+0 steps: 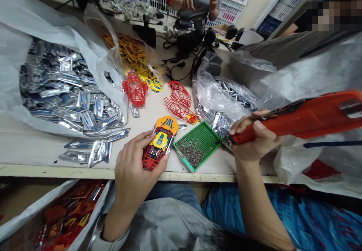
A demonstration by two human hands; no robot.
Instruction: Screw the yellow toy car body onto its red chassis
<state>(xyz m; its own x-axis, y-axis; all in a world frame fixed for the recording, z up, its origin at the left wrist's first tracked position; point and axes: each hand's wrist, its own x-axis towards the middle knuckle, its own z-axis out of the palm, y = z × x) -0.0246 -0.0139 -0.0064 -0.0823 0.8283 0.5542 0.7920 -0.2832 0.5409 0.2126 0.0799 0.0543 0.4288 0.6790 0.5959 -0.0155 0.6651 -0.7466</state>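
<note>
Orange-red power tool [305, 117] fills my curled right grip [251, 143]; my left grip [137, 158] clasps an orange-yellow-red toy car [160, 140] on the counter [17, 145], near a green tray [208, 132] of screws [194, 154]; silver pieces [66, 83] fill a white bag [42, 24].

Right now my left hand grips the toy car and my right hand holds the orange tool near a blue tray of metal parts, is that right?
No: the head view shows a green tray, not a blue one. Your left hand grips the toy car, and your right hand holds the orange tool.
</note>
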